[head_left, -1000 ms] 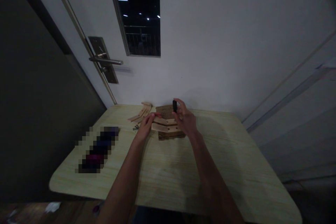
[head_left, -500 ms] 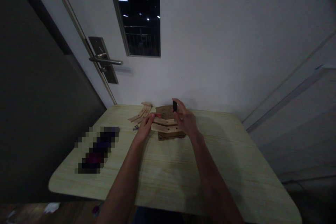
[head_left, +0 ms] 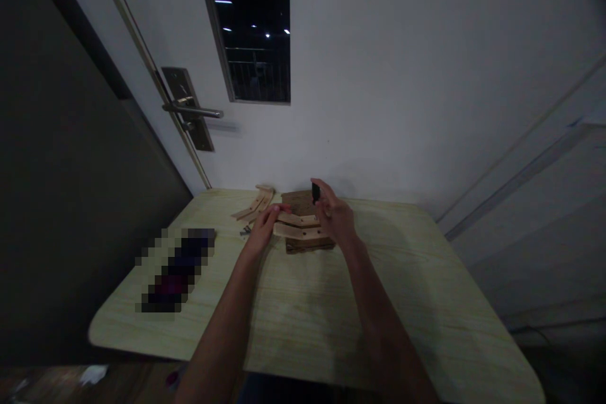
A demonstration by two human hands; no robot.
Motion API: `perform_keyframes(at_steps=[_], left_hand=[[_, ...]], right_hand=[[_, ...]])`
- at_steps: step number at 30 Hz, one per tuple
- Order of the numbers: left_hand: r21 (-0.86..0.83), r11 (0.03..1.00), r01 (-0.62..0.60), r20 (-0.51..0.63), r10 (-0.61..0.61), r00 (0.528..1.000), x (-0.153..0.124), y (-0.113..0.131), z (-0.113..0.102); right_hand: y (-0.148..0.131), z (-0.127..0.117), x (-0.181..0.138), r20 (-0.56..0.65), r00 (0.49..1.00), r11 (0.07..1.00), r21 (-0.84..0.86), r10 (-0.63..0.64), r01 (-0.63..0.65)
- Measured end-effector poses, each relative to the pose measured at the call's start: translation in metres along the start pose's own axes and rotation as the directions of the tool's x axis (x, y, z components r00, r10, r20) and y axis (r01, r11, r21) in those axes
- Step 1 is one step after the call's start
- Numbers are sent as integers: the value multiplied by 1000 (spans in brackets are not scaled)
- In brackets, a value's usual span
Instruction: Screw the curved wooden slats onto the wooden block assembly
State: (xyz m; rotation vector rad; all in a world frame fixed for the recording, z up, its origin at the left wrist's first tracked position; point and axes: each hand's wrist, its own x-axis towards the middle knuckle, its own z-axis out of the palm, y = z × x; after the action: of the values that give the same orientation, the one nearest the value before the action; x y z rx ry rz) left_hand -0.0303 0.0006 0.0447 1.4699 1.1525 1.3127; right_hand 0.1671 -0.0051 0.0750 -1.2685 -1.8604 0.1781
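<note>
My left hand (head_left: 265, 227) is closed on the left end of a bent wooden strip (head_left: 293, 220). Something small and red (head_left: 285, 207) shows at its fingertips, too small to make out. A second bent wooden strip (head_left: 288, 231) with holes lies alongside, nearer to me. My right hand (head_left: 335, 218) grips the black handle of what looks like a screwdriver (head_left: 315, 193), held upright over the strips' right part; its lower end is mostly hidden by the fingers. Under the strips lies a brown, worn block or board (head_left: 303, 201).
More bent wooden pieces (head_left: 257, 203) lie at the back left, with several small metal screws (head_left: 245, 231) close to my left hand. A pixelated dark object (head_left: 182, 268) rests on the left of the pale table (head_left: 293, 322). Behind the table stands a white door with a handle (head_left: 199, 112).
The view has shifted very slightly. Both hands, the black-handled tool and the wooden strips keep nearly the same positions.
</note>
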Motion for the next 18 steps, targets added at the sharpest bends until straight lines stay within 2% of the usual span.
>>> perform_keyframes(at_steps=[18], left_hand=[[-41, 999, 35, 9, -35, 999, -1, 2, 0]], right_hand=[[0, -1, 2, -6, 1000, 1000, -1, -4, 4]])
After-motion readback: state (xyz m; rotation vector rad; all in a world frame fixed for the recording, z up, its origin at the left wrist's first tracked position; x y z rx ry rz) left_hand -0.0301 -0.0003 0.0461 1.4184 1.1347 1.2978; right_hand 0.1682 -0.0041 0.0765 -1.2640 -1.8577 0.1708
